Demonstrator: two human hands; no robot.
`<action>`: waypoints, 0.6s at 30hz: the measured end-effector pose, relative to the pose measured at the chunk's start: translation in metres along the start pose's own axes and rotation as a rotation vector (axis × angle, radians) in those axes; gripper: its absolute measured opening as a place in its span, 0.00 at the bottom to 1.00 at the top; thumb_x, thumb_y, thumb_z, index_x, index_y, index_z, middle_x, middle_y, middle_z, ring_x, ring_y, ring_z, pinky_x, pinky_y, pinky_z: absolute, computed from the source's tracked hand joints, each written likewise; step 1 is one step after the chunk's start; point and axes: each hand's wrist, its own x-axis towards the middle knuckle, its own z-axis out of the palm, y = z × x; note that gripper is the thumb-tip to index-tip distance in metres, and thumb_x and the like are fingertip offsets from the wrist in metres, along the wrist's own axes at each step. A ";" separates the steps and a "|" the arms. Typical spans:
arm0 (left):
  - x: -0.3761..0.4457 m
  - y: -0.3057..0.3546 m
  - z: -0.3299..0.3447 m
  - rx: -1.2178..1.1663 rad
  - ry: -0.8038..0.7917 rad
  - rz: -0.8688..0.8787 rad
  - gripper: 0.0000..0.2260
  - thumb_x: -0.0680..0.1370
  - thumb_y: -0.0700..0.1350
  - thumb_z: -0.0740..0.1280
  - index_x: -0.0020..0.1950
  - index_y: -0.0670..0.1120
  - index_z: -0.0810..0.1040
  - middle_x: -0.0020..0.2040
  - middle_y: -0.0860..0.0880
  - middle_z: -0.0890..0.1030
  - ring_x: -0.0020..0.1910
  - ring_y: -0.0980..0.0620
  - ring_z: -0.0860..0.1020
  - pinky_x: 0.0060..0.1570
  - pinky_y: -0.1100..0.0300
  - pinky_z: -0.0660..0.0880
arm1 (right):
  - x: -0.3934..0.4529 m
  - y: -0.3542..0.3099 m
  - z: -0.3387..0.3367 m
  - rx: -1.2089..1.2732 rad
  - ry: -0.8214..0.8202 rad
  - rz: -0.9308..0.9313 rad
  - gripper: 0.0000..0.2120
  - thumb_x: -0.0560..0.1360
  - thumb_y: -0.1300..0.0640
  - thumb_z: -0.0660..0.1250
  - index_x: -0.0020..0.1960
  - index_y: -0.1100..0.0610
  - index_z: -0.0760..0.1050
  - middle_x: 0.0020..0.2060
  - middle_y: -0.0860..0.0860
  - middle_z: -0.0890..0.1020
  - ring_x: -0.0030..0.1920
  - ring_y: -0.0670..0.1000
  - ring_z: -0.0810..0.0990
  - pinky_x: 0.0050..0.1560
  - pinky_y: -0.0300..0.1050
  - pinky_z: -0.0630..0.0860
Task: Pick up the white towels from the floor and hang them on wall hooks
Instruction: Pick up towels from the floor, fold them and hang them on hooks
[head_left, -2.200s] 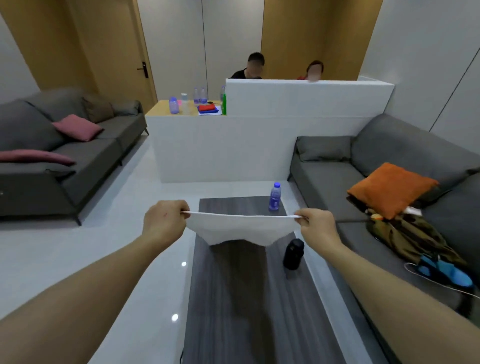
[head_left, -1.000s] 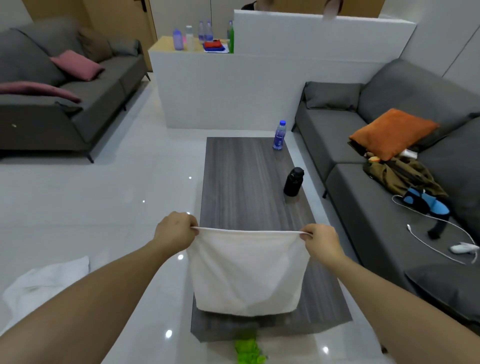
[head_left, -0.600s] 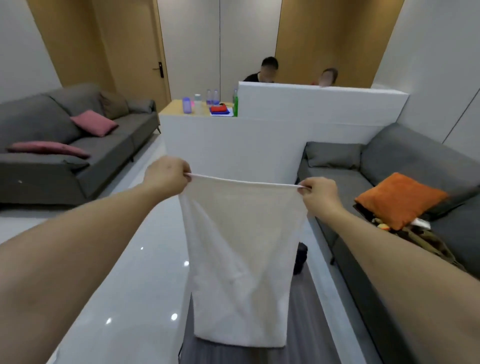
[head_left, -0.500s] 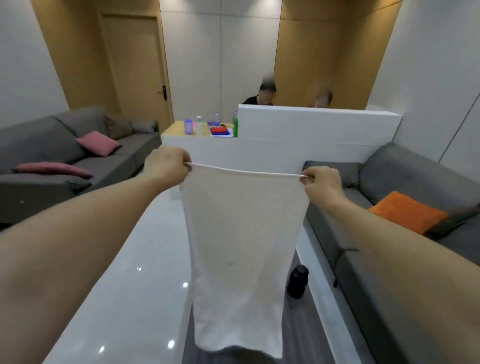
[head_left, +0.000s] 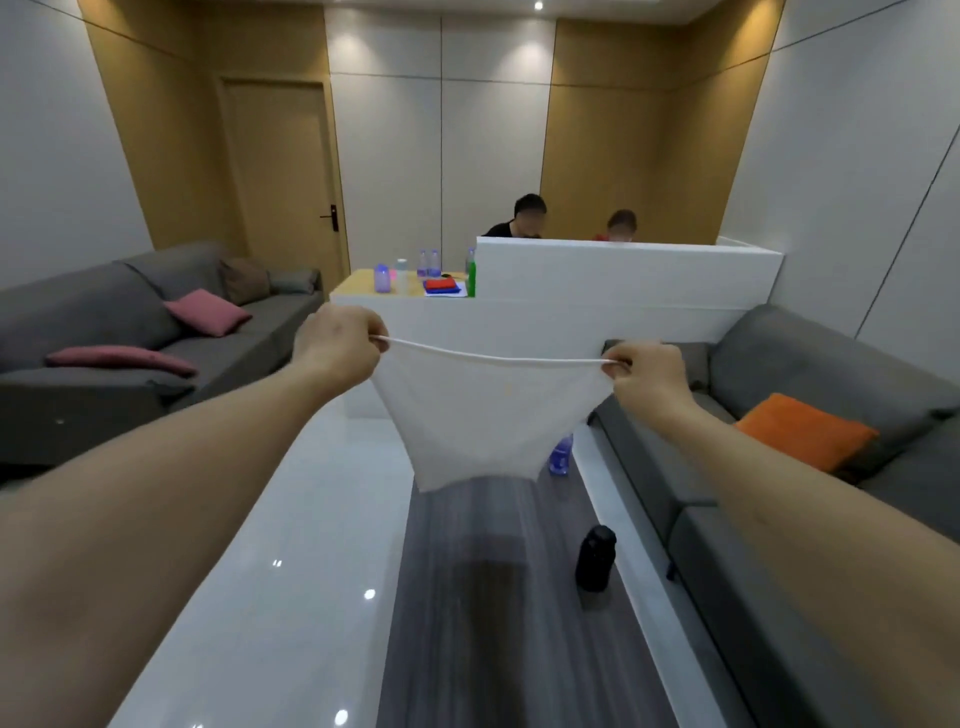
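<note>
left hand (head_left: 337, 345) pinches white towel (head_left: 485, 415) corner | right hand (head_left: 647, 376) likewise | arms outstretched | lower edge seemingly blurred

Both bare arms reach forward at chest height, well apart. The left hand (head_left: 336, 347) and the right hand (head_left: 648, 375) are each closed, fingers (head_left: 618, 365) curled and pinching, knuckles up.

Lounge: grey sofas (head_left: 156, 332), coffee table (head_left: 519, 597), partition desk (head_left: 597, 291)
</note>
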 end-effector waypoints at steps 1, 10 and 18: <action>-0.019 -0.006 0.011 -0.008 -0.042 -0.011 0.07 0.77 0.45 0.67 0.48 0.52 0.85 0.47 0.49 0.84 0.47 0.47 0.78 0.43 0.57 0.74 | -0.021 0.004 0.008 -0.009 -0.032 0.019 0.08 0.76 0.61 0.67 0.50 0.57 0.84 0.46 0.56 0.85 0.49 0.58 0.80 0.49 0.47 0.75; -0.232 -0.064 0.101 -0.003 -0.390 -0.067 0.08 0.76 0.44 0.66 0.46 0.53 0.85 0.37 0.52 0.79 0.38 0.49 0.76 0.37 0.60 0.71 | -0.249 0.033 0.074 -0.014 -0.308 0.289 0.09 0.77 0.61 0.66 0.50 0.55 0.85 0.45 0.55 0.85 0.47 0.56 0.81 0.47 0.46 0.76; -0.391 -0.084 0.133 0.040 -0.688 -0.028 0.06 0.77 0.47 0.68 0.48 0.52 0.84 0.41 0.52 0.80 0.39 0.52 0.76 0.36 0.61 0.70 | -0.428 0.045 0.078 -0.083 -0.546 0.417 0.09 0.76 0.62 0.65 0.50 0.56 0.84 0.43 0.55 0.84 0.46 0.56 0.81 0.48 0.51 0.79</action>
